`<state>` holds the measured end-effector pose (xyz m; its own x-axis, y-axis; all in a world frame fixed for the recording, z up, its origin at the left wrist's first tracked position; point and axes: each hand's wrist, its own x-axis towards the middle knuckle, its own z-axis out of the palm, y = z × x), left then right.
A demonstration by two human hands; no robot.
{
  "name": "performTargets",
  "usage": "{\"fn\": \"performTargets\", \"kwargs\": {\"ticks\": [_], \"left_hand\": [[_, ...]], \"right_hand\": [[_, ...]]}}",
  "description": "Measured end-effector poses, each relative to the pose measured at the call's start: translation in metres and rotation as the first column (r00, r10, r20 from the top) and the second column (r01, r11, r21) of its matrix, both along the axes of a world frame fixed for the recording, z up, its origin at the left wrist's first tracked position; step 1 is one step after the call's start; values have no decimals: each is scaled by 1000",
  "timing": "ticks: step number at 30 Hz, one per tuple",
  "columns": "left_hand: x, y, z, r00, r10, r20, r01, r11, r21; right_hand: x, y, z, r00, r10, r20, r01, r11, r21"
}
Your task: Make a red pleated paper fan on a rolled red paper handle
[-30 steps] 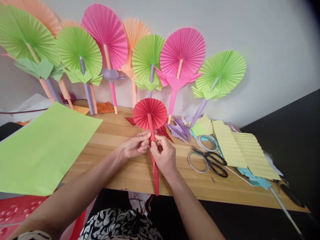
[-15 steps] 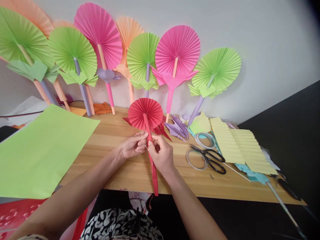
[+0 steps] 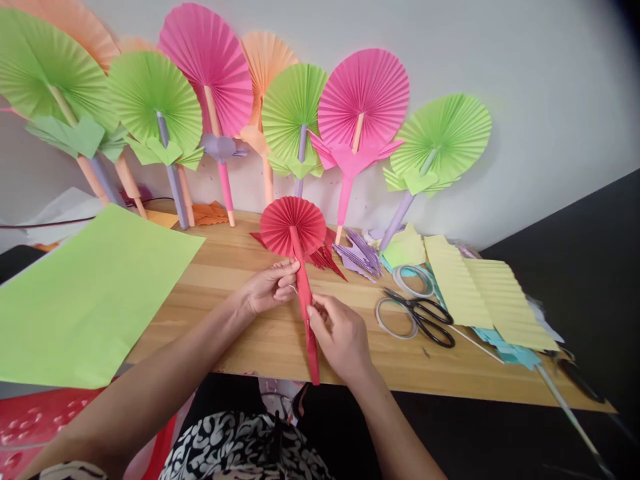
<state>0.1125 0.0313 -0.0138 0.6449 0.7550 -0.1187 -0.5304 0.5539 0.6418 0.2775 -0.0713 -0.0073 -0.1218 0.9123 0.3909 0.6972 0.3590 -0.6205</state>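
A red pleated paper fan (image 3: 293,224) with a long red paper handle is held over the table, its round head tilted away from me. My left hand (image 3: 273,287) pinches the handle just under the fan's head; a thin pale strip shows at its fingers. Lower on the same handle, my right hand (image 3: 343,333) grips the paper between thumb and fingers. Beyond the handle lie folded red paper pieces (image 3: 327,260), partly covered by the fan. Next to them rests a stack of pleated purple paper (image 3: 358,255).
Several finished paper fans (image 3: 364,93) lean on the wall. A green sheet (image 3: 95,300) covers the table's left. To the right are black scissors (image 3: 425,317), tape rolls (image 3: 414,280), pleated yellow paper (image 3: 480,293) and a stick (image 3: 570,420). The wooden table's front edge (image 3: 400,387) is near my body.
My right hand has slid down the red handle, away from my left hand. My left hand keeps its pinch below the fan's head. The view has shifted slightly.
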Motion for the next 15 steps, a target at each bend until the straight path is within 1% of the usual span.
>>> {"fn": "performTargets", "kwargs": {"ticks": [3, 5, 6, 8, 10, 12, 13, 15], "left_hand": [[-4, -2, 1, 999, -34, 27, 35, 999, -37], [-5, -2, 0, 1000, -28, 8, 28, 999, -23], [-5, -1, -1, 999, -37, 3, 37, 999, -20], [-5, 1, -3, 998, -64, -2, 64, 998, -16], [-4, 0, -3, 997, -73, -35, 73, 997, -6], [-2, -2, -2, 996, -61, -63, 60, 998, -13], [-1, -4, -2, 996, -55, -69, 53, 998, -20], [1, -6, -2, 996, -52, -66, 50, 998, -29]], "right_hand": [[19, -30, 4, 986, 80, 146, -82, 997, 11], [43, -43, 7, 970, 70, 231, -76, 997, 17], [59, -47, 8, 963, 30, 267, -38, 999, 25], [97, -52, 11, 939, -100, 330, 87, 995, 51], [140, -54, 12, 886, -255, 388, 242, 967, 83], [177, -54, 12, 829, -357, 430, 359, 930, 81], [191, -53, 12, 799, -391, 457, 406, 911, 70], [211, -48, 8, 764, -386, 517, 430, 902, 36]]}}
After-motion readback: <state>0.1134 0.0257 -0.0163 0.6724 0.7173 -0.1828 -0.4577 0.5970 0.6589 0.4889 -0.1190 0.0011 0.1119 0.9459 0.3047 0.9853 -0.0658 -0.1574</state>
